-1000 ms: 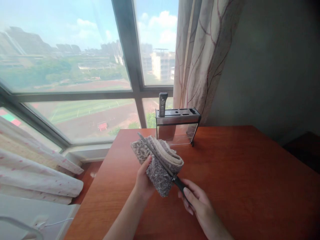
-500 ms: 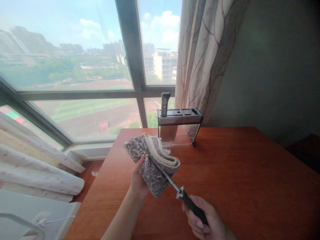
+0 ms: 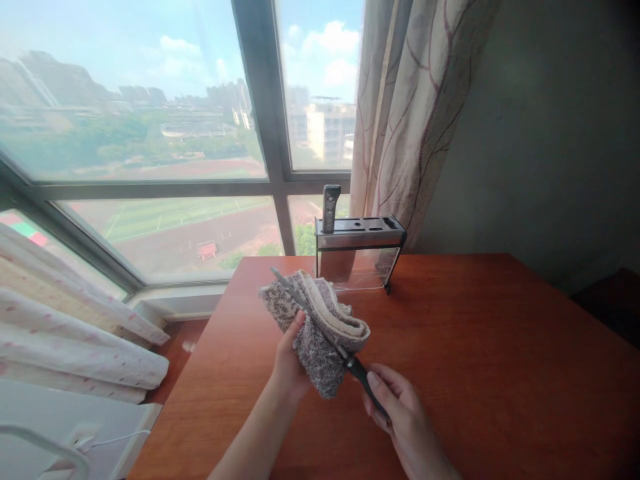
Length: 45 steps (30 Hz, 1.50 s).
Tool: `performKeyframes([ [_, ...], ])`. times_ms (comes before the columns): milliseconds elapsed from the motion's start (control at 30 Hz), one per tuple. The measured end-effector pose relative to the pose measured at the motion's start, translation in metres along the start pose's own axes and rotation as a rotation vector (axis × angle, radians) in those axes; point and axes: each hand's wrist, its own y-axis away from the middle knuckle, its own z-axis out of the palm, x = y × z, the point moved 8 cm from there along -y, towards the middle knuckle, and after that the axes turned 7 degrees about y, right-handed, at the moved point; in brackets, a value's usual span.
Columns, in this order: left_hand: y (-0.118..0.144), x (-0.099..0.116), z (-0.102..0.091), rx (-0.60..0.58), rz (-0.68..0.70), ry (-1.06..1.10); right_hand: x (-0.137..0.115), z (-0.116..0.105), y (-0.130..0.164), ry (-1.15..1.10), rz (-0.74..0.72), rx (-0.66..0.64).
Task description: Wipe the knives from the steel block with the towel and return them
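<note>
Right hand (image 3: 400, 400) has its fingers closed round the black end of a slim grey metal rod with a black handle (image 3: 360, 371); left hand (image 3: 291, 367) pinches a folded, fluffy grey cloth (image 3: 320, 365), rod lying across it, tip poking past. I'd keep the cloth snug, thumb clear of the tip, and stroke lengthwise. It's all above the reddish-brown wooden worktop (image 3: 475, 373), in front of a clear-sided, metal-topped holder (image 3: 360, 235).

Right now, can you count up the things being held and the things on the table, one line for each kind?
Grey cloth: 1
Black-handled rod: 1
Slotted stand: 1
Grey-handled tool in the stand: 1
Total: 4
</note>
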Motion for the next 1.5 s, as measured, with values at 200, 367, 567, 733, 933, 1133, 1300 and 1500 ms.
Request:
performKeyframes([
  [200,0.0,-0.011,-0.007,0.096,0.043,-0.059,-0.04,0.006,0.0,0.454,-0.376,0.23],
  [367,0.004,-0.002,-0.015,0.242,0.179,-0.189,-0.072,0.013,0.009,0.762,-0.705,0.355],
  [567,0.012,0.007,-0.009,0.237,0.274,-0.338,-0.097,0.004,0.01,0.836,-0.794,0.449],
  [733,0.015,-0.008,-0.008,0.102,0.158,-0.335,-0.096,0.013,0.008,0.83,-0.77,0.373],
  [933,0.015,-0.014,-0.008,0.096,0.119,-0.323,-0.092,0.031,0.016,0.907,-0.843,0.307],
  [1133,0.012,-0.011,-0.012,0.129,0.125,-0.275,-0.088,0.039,0.014,0.901,-0.777,0.187],
  [1300,0.008,-0.02,-0.016,0.076,0.013,-0.256,-0.068,0.026,-0.006,0.388,-0.342,0.012],
  [1500,0.006,-0.015,-0.014,0.091,0.076,-0.265,-0.057,0.026,-0.01,0.181,-0.145,-0.114],
])
